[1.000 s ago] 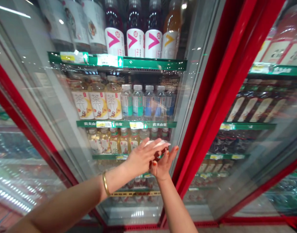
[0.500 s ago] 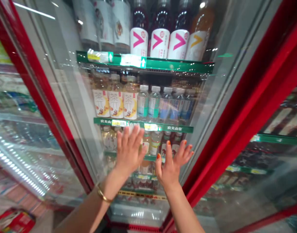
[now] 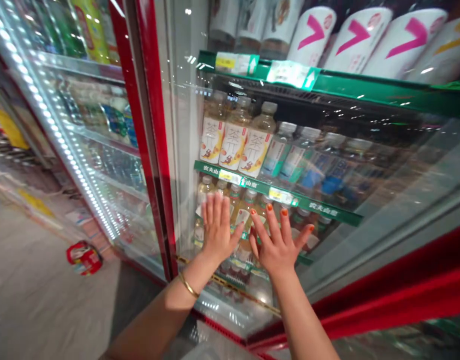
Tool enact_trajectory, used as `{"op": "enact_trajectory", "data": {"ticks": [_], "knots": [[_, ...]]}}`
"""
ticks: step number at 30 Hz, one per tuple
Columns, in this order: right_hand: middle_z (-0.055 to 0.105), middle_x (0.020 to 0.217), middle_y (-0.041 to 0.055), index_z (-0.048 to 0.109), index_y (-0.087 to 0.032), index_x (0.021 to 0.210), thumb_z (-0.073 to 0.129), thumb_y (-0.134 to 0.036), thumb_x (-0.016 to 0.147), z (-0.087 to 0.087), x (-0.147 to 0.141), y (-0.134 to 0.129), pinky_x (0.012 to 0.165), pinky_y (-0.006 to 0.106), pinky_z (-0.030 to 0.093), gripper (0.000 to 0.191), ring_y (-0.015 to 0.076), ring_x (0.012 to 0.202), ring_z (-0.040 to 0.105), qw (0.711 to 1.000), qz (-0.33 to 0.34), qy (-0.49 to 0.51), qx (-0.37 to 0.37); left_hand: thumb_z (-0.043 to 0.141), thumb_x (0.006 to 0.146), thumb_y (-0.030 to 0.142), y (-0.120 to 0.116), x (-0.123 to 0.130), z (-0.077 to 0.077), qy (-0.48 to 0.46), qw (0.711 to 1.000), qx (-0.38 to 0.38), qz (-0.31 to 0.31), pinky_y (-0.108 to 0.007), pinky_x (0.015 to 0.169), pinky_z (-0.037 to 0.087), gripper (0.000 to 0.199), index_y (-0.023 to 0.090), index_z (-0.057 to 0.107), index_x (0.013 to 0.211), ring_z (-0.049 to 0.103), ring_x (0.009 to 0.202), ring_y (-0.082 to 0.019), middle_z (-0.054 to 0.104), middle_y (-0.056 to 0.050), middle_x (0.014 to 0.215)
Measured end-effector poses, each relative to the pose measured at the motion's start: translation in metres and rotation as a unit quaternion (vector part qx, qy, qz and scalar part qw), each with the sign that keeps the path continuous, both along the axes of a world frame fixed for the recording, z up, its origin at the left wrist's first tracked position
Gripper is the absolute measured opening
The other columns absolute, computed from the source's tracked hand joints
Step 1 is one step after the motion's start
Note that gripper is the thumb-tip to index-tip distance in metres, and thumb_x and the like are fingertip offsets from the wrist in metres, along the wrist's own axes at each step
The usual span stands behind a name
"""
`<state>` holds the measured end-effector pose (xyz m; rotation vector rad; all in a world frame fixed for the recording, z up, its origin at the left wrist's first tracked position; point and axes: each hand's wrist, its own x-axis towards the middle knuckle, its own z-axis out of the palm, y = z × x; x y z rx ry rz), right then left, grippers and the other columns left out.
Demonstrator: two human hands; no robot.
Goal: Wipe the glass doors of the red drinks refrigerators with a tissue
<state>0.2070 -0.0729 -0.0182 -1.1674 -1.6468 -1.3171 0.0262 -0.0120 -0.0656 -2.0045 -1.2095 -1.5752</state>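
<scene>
My left hand point(image 3: 217, 227), a gold bracelet point(image 3: 188, 285) at its wrist, is raised with fingers stretched up and nothing in it. Beside it on the right, my right hand point(image 3: 277, 242), with orange nails, has its fingers spread and holds nothing. Both are in front of the glass door of a red-framed drinks cooler point(image 3: 154, 90). Whether the palms touch the glass I cannot tell. Behind the glass, tea bottles point(image 3: 254, 150) with white and yellow labels stand on a green-edged shelf point(image 3: 327, 212), next to smaller bottles point(image 3: 293, 162). Large bottles with pink marks point(image 3: 359, 37) stand above.
At the left is another cooler section with a bright light strip point(image 3: 53, 115) and bottles point(image 3: 119, 107). A red round object point(image 3: 84, 257) lies on the grey floor point(image 3: 45, 305). The thick red frame point(image 3: 410, 285) crosses the lower right.
The view has turned and tilted, so the shelves slant and more floor shows at left. My right hand's fingers have spread upright. My left hand stays raised, its fingers straighter.
</scene>
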Motion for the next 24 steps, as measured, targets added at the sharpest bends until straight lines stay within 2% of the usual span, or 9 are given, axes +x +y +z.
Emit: {"op": "enact_trajectory", "data": {"ticks": [2, 4, 7, 11, 13, 15, 18, 21, 24], "knots": [[0.054, 0.171, 0.0057, 0.045, -0.034, 0.169, 0.063, -0.039, 0.103, 0.0, 0.0, 0.0, 0.14, 0.066, -0.002, 0.069, 0.0277, 0.172, 0.028, 1.0, 0.002, 0.003, 0.005, 0.047, 0.11, 0.051, -0.009, 0.001, -0.039, 0.045, 0.999, 0.007, -0.003, -0.056, 0.144, 0.001, 0.086, 0.029, 0.001, 0.179, -0.002, 0.175, -0.025, 0.005, -0.006, 0.188], [0.054, 0.172, 0.0053, 0.044, -0.035, 0.17, 0.063, -0.038, 0.104, -0.001, -0.002, 0.0, 0.14, 0.065, -0.002, 0.069, 0.0265, 0.172, 0.027, 1.0, 0.004, 0.004, 0.008, 0.047, 0.111, 0.045, -0.01, -0.012, -0.058, 0.028, 0.999, -0.013, 0.033, -0.06, 0.143, -0.001, 0.087, 0.022, -0.002, 0.179, -0.007, 0.174, -0.026, 0.001, -0.012, 0.187], [0.054, 0.172, 0.0052, 0.043, -0.036, 0.17, 0.063, -0.039, 0.103, -0.002, -0.003, 0.001, 0.14, 0.066, 0.0, 0.07, 0.0272, 0.171, 0.029, 1.0, 0.0, 0.005, 0.015, 0.043, 0.111, 0.05, 0.004, -0.029, -0.035, -0.078, 0.992, -0.053, 0.087, -0.07, 0.14, 0.003, 0.093, 0.011, -0.011, 0.176, -0.01, 0.174, -0.034, -0.008, -0.025, 0.184], [0.055, 0.171, 0.0052, 0.044, -0.038, 0.17, 0.06, -0.041, 0.104, -0.005, -0.002, 0.001, 0.139, 0.069, 0.002, 0.068, 0.0306, 0.169, 0.036, 1.0, -0.005, 0.015, 0.012, 0.039, 0.109, 0.068, 0.013, -0.015, 0.013, -0.083, 0.996, -0.021, 0.037, -0.066, 0.141, -0.001, 0.095, 0.018, 0.0, 0.179, -0.007, 0.175, -0.034, 0.005, -0.018, 0.187], [0.056, 0.17, 0.0057, 0.044, -0.037, 0.17, 0.059, -0.042, 0.104, -0.005, -0.001, 0.001, 0.139, 0.069, 0.001, 0.068, 0.0308, 0.168, 0.037, 1.0, -0.002, 0.013, 0.008, 0.038, 0.108, 0.07, 0.006, -0.005, 0.006, -0.002, 0.999, 0.032, -0.006, -0.062, 0.142, -0.006, 0.089, 0.024, 0.009, 0.179, -0.006, 0.175, -0.03, 0.018, -0.01, 0.186], [0.057, 0.169, 0.0058, 0.044, -0.037, 0.17, 0.06, -0.043, 0.104, -0.005, -0.001, 0.001, 0.139, 0.068, 0.001, 0.068, 0.0308, 0.168, 0.037, 1.0, 0.0, 0.01, 0.008, 0.04, 0.11, 0.065, 0.0, -0.005, -0.017, 0.049, 0.996, 0.067, -0.02, -0.059, 0.142, -0.007, 0.084, 0.026, 0.012, 0.179, -0.006, 0.175, -0.027, 0.023, -0.007, 0.185], [0.057, 0.169, 0.0056, 0.044, -0.038, 0.17, 0.061, -0.041, 0.103, -0.005, -0.001, 0.001, 0.139, 0.069, 0.002, 0.068, 0.0318, 0.167, 0.039, 1.0, -0.002, 0.013, 0.01, 0.042, 0.112, 0.054, 0.004, -0.021, -0.039, -0.045, 0.999, 0.016, 0.009, -0.059, 0.142, -0.005, 0.087, 0.019, 0.0, 0.179, -0.008, 0.175, -0.027, 0.009, -0.015, 0.187], [0.054, 0.171, 0.0059, 0.044, -0.037, 0.17, 0.061, -0.041, 0.104, -0.006, 0.0, 0.002, 0.139, 0.068, 0.002, 0.069, 0.0316, 0.167, 0.038, 1.0, 0.004, 0.013, 0.016, 0.036, 0.112, 0.054, 0.017, -0.03, -0.012, -0.198, 0.979, -0.038, 0.036, -0.058, 0.143, -0.001, 0.092, 0.013, -0.019, 0.175, -0.009, 0.174, -0.029, -0.011, -0.021, 0.185], [0.056, 0.17, 0.0064, 0.044, -0.038, 0.17, 0.062, -0.042, 0.104, -0.008, 0.001, 0.002, 0.138, 0.071, 0.004, 0.069, 0.0341, 0.165, 0.043, 1.0, 0.011, 0.022, 0.008, 0.03, 0.112, 0.059, 0.013, -0.012, 0.026, -0.193, 0.981, -0.03, -0.005, -0.052, 0.144, 0.009, 0.095, 0.011, -0.025, 0.172, -0.004, 0.175, -0.028, -0.016, -0.021, 0.184]]}}
